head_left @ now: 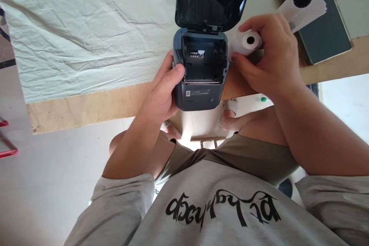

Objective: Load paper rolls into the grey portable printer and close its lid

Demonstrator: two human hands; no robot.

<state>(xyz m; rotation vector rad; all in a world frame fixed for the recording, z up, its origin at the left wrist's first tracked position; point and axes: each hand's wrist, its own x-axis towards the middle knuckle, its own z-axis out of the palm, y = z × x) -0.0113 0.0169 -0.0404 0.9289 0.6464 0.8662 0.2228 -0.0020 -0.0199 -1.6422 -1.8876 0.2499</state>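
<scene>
A dark blue label printer with its lid swung up is gripped by my left hand, the thumb lying along the side of the paper bay. Inside the bay a small printed sticker shows, and no roll is in it. Just right of the printer, my right hand has its thumb and fingers around a small white paper roll with a dark core hole. Beyond that hand a larger white roll with a black core rests on a dark phone-like slab.
A pale, wrinkled cloth covers the table, and its bare wooden edge runs along my side. My legs and the tiled floor show below that edge. A red-framed object stands at the far left.
</scene>
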